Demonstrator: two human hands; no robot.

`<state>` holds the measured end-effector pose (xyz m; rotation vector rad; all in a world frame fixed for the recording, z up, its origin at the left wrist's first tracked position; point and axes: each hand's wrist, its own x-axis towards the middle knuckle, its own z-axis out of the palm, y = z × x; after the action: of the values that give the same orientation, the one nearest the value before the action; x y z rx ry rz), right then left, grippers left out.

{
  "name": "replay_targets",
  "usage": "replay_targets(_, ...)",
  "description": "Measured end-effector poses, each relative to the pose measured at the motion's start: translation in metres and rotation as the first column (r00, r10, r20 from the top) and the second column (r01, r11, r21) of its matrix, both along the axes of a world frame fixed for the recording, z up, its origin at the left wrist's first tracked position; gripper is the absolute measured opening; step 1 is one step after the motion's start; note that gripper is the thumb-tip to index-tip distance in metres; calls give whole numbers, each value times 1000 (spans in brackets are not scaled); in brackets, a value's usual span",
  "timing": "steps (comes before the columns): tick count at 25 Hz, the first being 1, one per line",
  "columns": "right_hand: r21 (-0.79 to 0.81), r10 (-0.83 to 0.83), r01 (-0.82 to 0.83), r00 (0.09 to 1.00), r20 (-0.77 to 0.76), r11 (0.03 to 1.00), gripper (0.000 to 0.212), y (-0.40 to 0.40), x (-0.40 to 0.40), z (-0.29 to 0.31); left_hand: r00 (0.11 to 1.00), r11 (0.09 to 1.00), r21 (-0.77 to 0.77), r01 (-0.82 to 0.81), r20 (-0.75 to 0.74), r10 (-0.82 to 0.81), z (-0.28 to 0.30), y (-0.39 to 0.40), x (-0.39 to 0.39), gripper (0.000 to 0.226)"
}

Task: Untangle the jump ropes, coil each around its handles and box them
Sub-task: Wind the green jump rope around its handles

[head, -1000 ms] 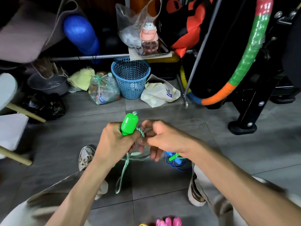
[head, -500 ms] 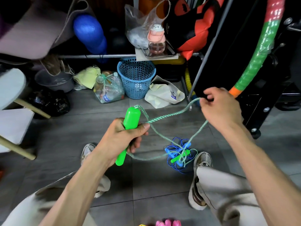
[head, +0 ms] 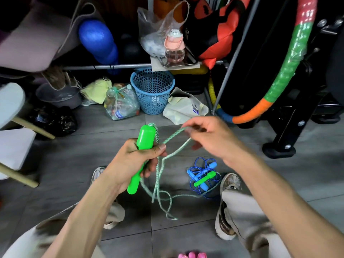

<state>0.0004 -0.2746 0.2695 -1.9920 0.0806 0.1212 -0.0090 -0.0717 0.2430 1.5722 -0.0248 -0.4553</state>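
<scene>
The green handle (head: 143, 155) is gripped in the left hand (head: 130, 162), with the fingers curled round its middle and the thumb pressed against the strand beside it; it is held nearly upright, apparently so that it can serve as the core round which the green rope (head: 163, 175) is to be wound. The rope is seen to leave the top of the handle, run down past the thumb, and rise again to the right hand (head: 210, 140), where a raised bight is pinched between thumb and fingertips while the remaining fingers are left loosely curled. The bight is held up and to the right of the handle, probably to keep the strand taut and free of kinks before a turn is laid on. Below the hands, slack loops are left hanging to the floor (head: 279, 174), and one strand is trailed rightward into the tangle between the shoes. There the second green handle (head: 204, 178) lies across the blue jump rope (head: 202, 175), whose cord is bunched round its blue handles; the two ropes are judged not yet fully separated. Pink handles (head: 191, 255) are partly visible at the bottom edge. No box can be made out. A blue basket (head: 152, 90) stands further back among the clutter.
</scene>
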Motion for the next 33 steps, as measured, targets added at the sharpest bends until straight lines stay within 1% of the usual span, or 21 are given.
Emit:
replay_targets(2,6,-211,211,975,64,977,19,-23,9,1,1000,1000,16,24,-13,-23,1,5,2,32)
replay_targets(5,-15,-508,517,846,161,856,20,-65,21,0,998,998,30,63,-8,-63,2,7,2,29)
replay_targets(7,-112,-577,610,783,232,784,18,-80,23,-1,997,996,26,80,5,-80,3,6,-1,27)
replay_targets(8,-187,-545,598,794,269,779,16,-82,23,-5,997,997,20,77,12,-77,3,5,-2,27)
replay_targets(10,-291,-381,456,881,279,841,31,-64,17,-4,998,998,-1,55,19,-55,4,4,-3,28)
replay_targets(11,-251,-278,329,936,219,911,38,-48,11,-1,999,999,-11,46,22,-46,3,3,-3,29)
replay_targets(12,-91,-159,169,981,111,981,41,-31,5,-1,999,999,-17,42,27,-42,3,1,-3,30)
replay_targets(13,99,-11,12,1000,-17,995,42,-14,-2,1,999,999,-18,41,31,-41,2,-1,-3,30)
replay_targets(14,263,146,-113,983,-109,958,40,2,-10,2,999,999,-15,42,32,-42,1,-2,-3,30)
replay_targets(15,330,271,-208,949,-158,921,36,12,-13,0,999,999,-11,44,33,-43,0,-3,-3,30)
replay_targets(16,336,343,-271,922,-177,902,29,19,-15,-2,998,999,-7,45,34,-45,-1,-3,-3,29)
replay_targets(18,252,344,-295,922,-178,922,17,21,-11,-5,998,998,4,56,30,-56,-2,-2,-3,29)
replay_targets(20,51,256,-251,960,-116,967,15,13,-4,-4,997,997,14,80,19,-80,-2,-1,-3,29)
replay_targets(22,-270,172,-146,982,78,952,14,-3,4,1,996,995,37,92,9,-93,-1,-1,-2,29)
replay_targets(23,-394,139,-48,969,205,918,13,-11,6,3,996,995,44,90,4,-90,-1,0,-1,29)
replay_targets(24,-458,88,73,943,322,886,12,-23,8,3,996,995,44,85,0,-85,-1,1,0,29)
replay_targets(26,-450,-64,311,873,484,837,11,-51,13,3,997,997,31,75,0,-75,-1,4,2,28)
replay_targets(29,-465,-237,535,796,558,705,9,-84,20,3,998,998,8,58,16,-58,1,6,2,28)
replay_targets(31,-556,-256,556,811,526,618,9,-87,20,0,999,999,-5,40,26,-40,2,5,0,30)
replay_targets(32,-594,-226,517,839,496,616,13,-82,19,-2,999,1000,-14,28,31,-27,2,4,0,30)
replay_targets(33,-602,-175,444,874,453,664,18,-72,17,-4,999,1000,-22,19,34,-18,2,4,0,30)
